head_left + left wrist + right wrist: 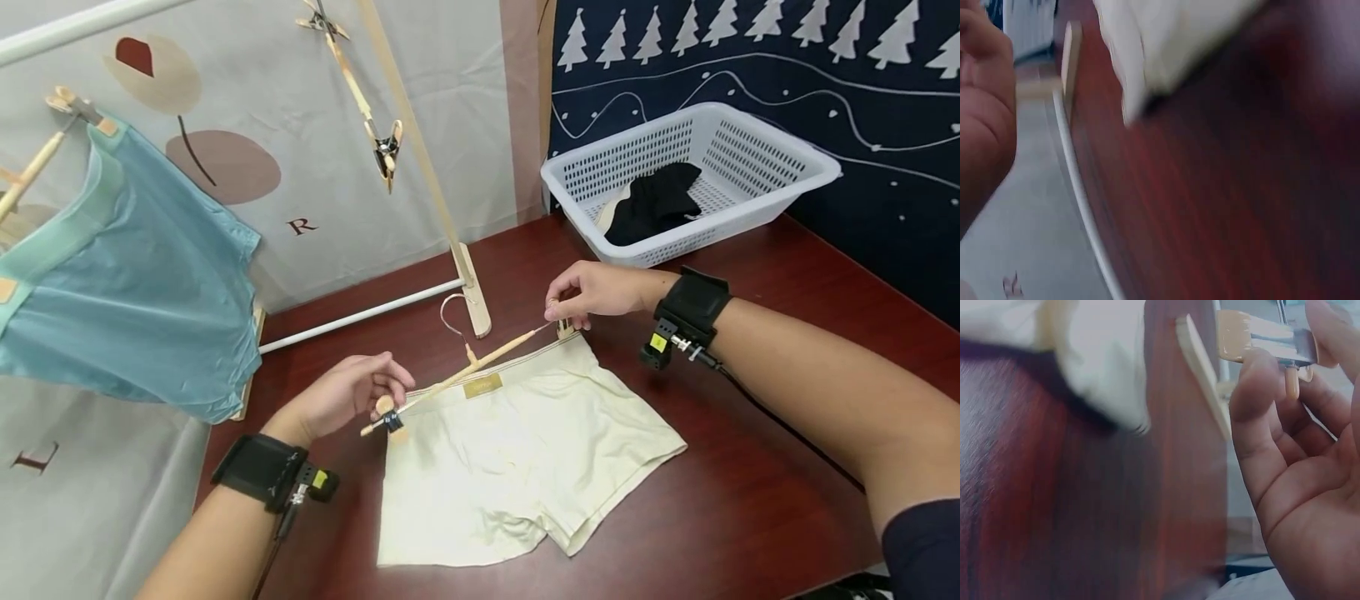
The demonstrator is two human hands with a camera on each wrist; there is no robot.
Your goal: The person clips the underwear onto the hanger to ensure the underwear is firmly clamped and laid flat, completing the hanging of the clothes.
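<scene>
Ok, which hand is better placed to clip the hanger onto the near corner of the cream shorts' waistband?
Probably the left hand. It pinches the clip at the wooden hanger's near end, right over that corner of the cream shorts. The right hand holds the clip at the far end.

Shorts (517, 450) lie on the table (750, 467), basket (750, 158) behind right, rack (420, 150) behind left.

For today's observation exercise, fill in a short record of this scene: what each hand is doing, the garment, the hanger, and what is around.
Left hand: pinches the hanger's left clip.
Right hand: pinches the hanger's right clip.
Hanger: wooden, lying along the waistband.
Cream shorts: flat on the dark red table.
Basket: white, holding a black garment.
Blue shorts: hanging at the left.
</scene>
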